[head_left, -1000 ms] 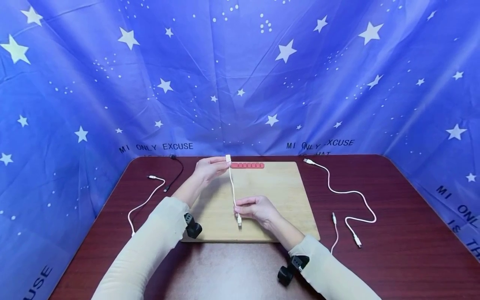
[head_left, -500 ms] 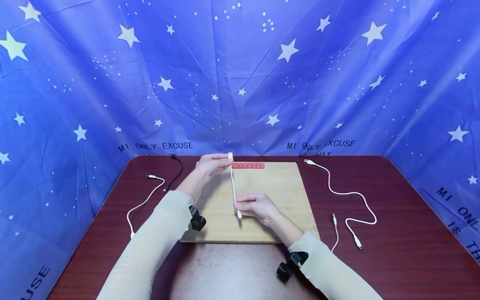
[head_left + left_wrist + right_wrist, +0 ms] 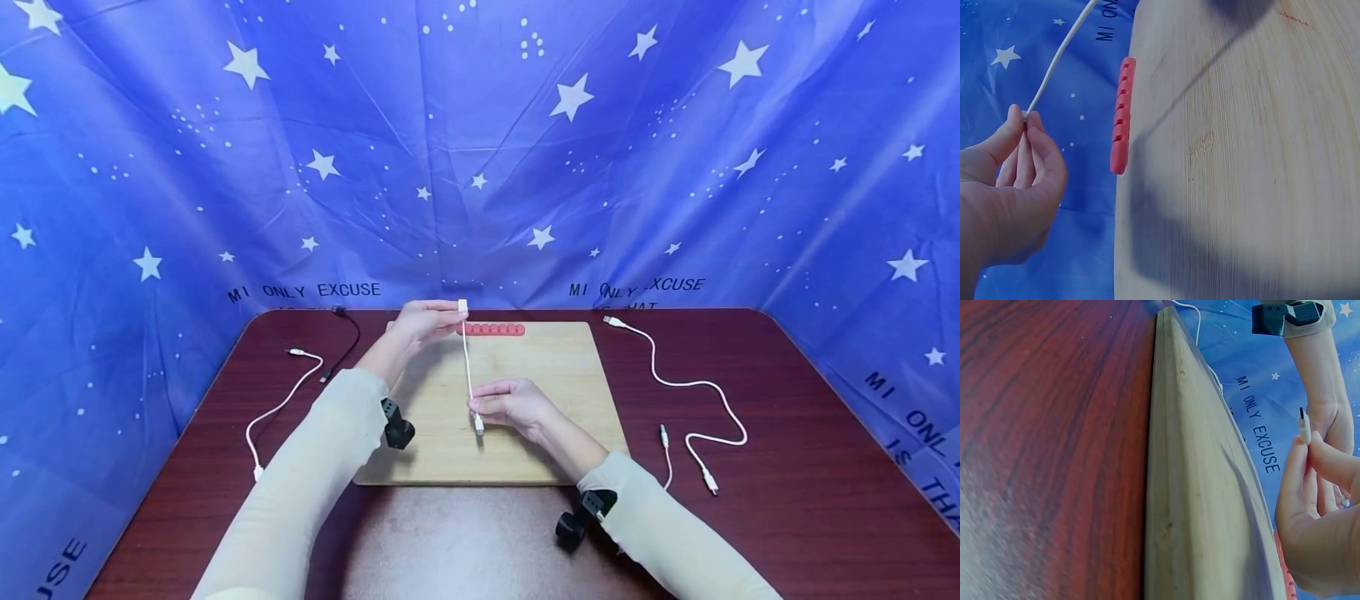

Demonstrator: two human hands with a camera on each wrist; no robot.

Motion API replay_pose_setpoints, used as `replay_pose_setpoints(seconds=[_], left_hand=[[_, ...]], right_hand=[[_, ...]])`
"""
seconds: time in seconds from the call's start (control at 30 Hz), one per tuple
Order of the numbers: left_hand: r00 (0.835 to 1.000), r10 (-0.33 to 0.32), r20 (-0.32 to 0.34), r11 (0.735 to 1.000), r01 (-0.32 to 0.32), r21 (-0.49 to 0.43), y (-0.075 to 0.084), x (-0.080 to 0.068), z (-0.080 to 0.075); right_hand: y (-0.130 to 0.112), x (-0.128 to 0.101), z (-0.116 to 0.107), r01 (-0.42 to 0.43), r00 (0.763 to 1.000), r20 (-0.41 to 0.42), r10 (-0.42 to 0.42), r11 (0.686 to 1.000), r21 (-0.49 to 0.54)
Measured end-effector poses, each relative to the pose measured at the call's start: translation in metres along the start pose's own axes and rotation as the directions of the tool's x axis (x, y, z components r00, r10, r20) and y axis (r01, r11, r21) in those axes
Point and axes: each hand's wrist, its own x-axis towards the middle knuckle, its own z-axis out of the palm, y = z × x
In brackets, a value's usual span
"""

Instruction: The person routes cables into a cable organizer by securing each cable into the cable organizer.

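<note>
Left hand (image 3: 423,323) and right hand (image 3: 519,408) are both pinching one thin white cable (image 3: 467,358) between thumb and fingertips, keeping it nearly straight just left of the centre of the head view. Its upper plug (image 3: 462,306) is sticking up past the left fingers, while its lower plug (image 3: 479,427) is pointing down below the right ones. The cable is hanging over a pale wooden board (image 3: 547,375), which is filling the middle of the frame and showing grain, small scuffs and, at the upper right of the left wrist view, a reddish mark. Soft shadows are falling across it. A red notched strip (image 3: 491,330) is lying along its top edge, near the left fingertips.

Underneath, a glossy dark-red tabletop (image 3: 825,433) is showing wood grain and catching a pale glare at the lower centre. At its left, a white cord (image 3: 295,390) is curving beside a short black cord (image 3: 357,337); at its right, a long white cord (image 3: 682,384) is snaking near a shorter white one (image 3: 664,437), partly hidden by the right sleeve (image 3: 667,517).

Blue cloth (image 3: 480,225) is enclosing the back and both sides, displaying white stars, dots and black lettering such as "MI ONLY EXCUSE", with creases running through it.
</note>
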Motion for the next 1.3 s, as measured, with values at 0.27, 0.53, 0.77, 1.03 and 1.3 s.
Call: replay_pose_setpoints(seconds=[0.27,0.53,0.77,1.03,1.3], left_hand=[[1.000,-0.013,-0.017,1.000,0.013,-0.006,0.001,0.008,-0.001],[0.999,-0.041,-0.028,0.999,0.041,-0.009,0.003,0.018,0.000],[0.998,-0.065,-0.006,0.997,0.065,-0.031,0.004,0.031,-0.001],[0.994,-0.098,0.039,0.995,0.097,0.019,0.005,0.051,-0.002],[0.990,-0.121,0.072,0.992,0.118,0.048,0.001,0.060,-0.001]], right_hand=[[-0.006,0.003,-0.002,-0.008,1.000,0.011,0.008,1.000,0.015],[-0.004,0.006,-0.003,0.011,0.999,-0.033,-0.007,0.995,0.099],[-0.003,0.011,-0.005,0.019,0.998,-0.066,-0.011,0.992,0.122],[-0.004,0.019,-0.005,-0.002,0.987,-0.157,0.016,0.996,0.089],[-0.004,0.023,-0.007,-0.004,0.980,-0.197,0.019,0.997,0.074]])
